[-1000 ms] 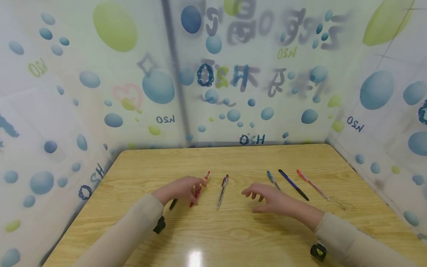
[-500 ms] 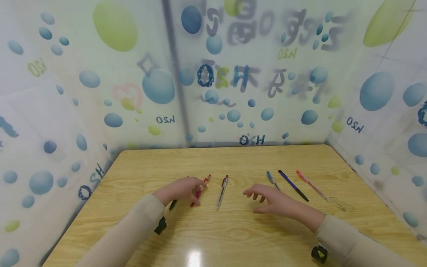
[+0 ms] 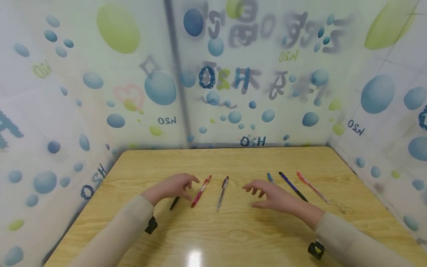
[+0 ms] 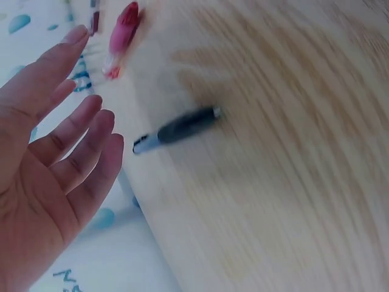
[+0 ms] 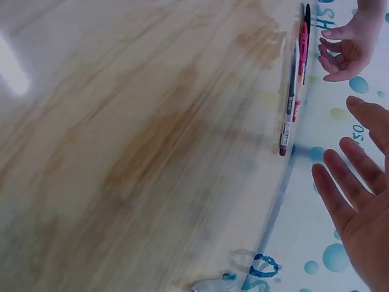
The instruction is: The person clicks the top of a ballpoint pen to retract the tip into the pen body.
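My left hand [image 3: 175,187] hovers over a black pen [image 3: 174,203], its fingers loosely bent and holding nothing. The left wrist view shows the black pen [image 4: 179,128] apart from the fingertips. Just right of that hand lies a red pen [image 3: 201,191]. Further right is a clear-barrelled pen with a dark red cap end [image 3: 222,194]. My right hand [image 3: 271,194] hangs above the table with relaxed fingers and nothing in them. It partly hides a light blue pen [image 3: 271,178]; beyond it lie a blue and black pen [image 3: 293,186] and a pinkish-red pen [image 3: 313,188].
The pens lie on a light wood table [image 3: 213,233]. A patterned wall covering [image 3: 213,122] rises along the table's back and sides. A dark scribbled mark [image 3: 341,207] is on the wood near the pinkish-red pen. Each wrist wears a small black device.
My left hand has let go of the red pen and drawn back leftward over the black one. The red pen stays on the table. My right hand has barely shifted.
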Demonstrator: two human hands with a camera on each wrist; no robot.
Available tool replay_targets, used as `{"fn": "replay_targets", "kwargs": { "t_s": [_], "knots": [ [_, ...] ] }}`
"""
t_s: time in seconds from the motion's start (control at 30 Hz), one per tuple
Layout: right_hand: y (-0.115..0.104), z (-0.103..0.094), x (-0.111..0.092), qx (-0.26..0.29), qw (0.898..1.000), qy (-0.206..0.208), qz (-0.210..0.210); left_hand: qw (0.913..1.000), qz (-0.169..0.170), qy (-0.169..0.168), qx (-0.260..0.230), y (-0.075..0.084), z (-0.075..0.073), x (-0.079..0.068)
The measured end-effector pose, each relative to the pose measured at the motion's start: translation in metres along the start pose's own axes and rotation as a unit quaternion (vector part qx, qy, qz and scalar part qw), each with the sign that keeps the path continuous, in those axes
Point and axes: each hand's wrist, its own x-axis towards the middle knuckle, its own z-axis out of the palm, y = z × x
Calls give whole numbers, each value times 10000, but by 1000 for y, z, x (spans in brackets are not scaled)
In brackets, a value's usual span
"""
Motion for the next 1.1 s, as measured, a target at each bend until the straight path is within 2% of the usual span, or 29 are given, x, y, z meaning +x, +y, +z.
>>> {"fn": "replay_targets", "kwargs": {
  "t_s": [0.17,0.43,0.73,1.1],
  "knots": [
    [-5,1,5,61,9997,73,-218,10000,-50,35,28,-9,-4,-8],
    [-8,1,11,57,9995,140,-289,9982,-582,-115,10,-21,-2,-14],
    [-6,1,10,191,9996,83,-189,9964,-791,-294,-44,-17,3,-18],
    [-3,4,14,238,9996,106,-144,9948,-997,-165,-161,-17,10,-17]
  ]
}}
